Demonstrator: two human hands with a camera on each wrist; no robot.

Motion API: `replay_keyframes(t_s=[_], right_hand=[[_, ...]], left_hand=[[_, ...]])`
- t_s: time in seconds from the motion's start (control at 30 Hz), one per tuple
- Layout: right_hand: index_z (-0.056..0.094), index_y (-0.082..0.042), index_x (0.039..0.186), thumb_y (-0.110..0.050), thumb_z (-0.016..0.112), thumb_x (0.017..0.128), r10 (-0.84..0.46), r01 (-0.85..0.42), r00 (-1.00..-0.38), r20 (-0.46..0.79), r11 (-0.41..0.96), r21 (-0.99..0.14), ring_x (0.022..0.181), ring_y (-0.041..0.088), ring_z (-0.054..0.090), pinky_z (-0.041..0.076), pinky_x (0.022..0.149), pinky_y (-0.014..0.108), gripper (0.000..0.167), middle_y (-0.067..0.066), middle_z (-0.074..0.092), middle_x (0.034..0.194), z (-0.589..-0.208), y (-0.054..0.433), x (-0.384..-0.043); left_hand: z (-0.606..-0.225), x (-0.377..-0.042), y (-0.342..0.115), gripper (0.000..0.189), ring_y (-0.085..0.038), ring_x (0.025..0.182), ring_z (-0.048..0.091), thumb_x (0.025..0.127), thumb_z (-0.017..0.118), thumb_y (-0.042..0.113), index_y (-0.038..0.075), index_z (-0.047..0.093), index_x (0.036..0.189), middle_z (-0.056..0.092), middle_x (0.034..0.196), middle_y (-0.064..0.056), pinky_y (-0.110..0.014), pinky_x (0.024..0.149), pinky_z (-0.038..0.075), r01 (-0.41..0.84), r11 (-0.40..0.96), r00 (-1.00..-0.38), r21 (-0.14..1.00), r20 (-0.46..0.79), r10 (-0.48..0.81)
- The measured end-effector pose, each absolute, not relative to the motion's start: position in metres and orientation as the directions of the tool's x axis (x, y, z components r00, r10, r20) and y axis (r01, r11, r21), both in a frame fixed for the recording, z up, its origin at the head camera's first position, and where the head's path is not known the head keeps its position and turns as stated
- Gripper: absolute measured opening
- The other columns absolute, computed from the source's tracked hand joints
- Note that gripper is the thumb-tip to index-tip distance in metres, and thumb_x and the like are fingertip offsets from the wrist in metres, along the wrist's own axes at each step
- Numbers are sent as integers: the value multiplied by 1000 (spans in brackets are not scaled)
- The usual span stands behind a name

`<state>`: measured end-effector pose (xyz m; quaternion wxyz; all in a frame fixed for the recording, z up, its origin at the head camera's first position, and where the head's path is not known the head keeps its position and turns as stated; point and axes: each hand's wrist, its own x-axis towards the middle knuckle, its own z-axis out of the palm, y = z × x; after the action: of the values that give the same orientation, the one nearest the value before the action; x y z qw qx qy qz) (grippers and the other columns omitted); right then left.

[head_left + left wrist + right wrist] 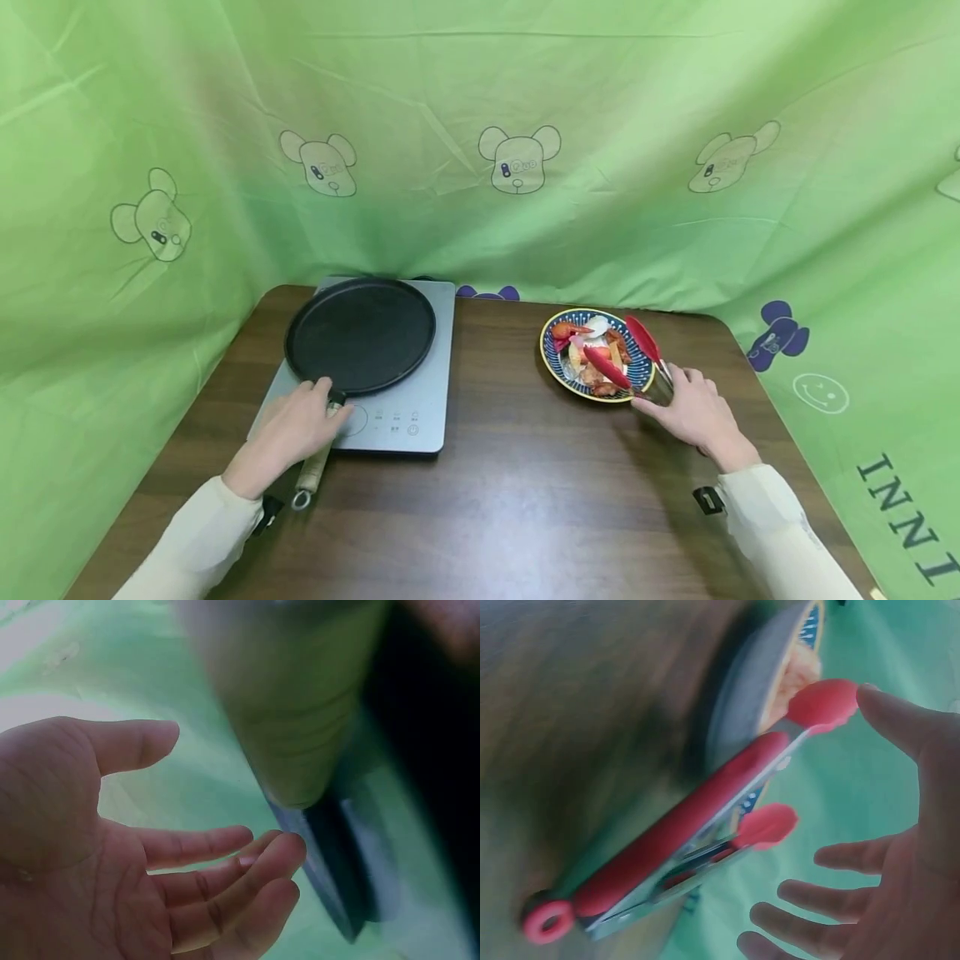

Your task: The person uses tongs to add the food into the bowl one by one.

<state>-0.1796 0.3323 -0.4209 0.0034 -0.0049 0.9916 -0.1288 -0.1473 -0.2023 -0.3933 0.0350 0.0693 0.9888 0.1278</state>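
A black round flat pan (363,333) sits on an induction cooktop (429,392), its pale handle (313,471) pointing toward me. Over that handle is my left hand (292,423); the left wrist view has its fingers loosely spread beside the handle (289,712), not wrapped round it. At the right, red-tipped tongs (609,368) lean across a blue patterned plate (553,375) of assorted food pieces (592,354). My right hand (697,410) is over the tongs' near part. In the right wrist view its fingers are spread beside the tongs (686,821); contact is unclear.
Both the cooktop and the plate stand toward the back of a brown wooden table (487,483). A green curtain (420,200) with bear prints hangs close behind the table and along its sides.
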Motion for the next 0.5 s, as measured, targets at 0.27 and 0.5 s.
replay_keyframes(t_s=[0.27, 0.5], right_hand=[[30, 12, 135, -58, 65, 79, -7, 6, -999, -50, 968, -250, 96, 53, 45, 40, 71, 63, 97, 39, 40, 115, -438, 354, -166], [33, 17, 129, -47, 67, 83, -21, 3, -996, -84, 962, -273, 88, 48, 54, 42, 71, 59, 86, 35, 49, 101, -448, 369, -165]], left_hand=[[-419, -126, -208, 32, -24, 59, 48, 89, 56, 30, -2, 49, 92, 49, 72, -10, -38, 50, 38, 36, 928, -996, 370, -62, 64], [-436, -113, -203, 33, -23, 55, 47, 90, 55, 25, -4, 45, 102, 49, 72, -10, -36, 44, 36, -70, 895, -994, 441, -105, -25]])
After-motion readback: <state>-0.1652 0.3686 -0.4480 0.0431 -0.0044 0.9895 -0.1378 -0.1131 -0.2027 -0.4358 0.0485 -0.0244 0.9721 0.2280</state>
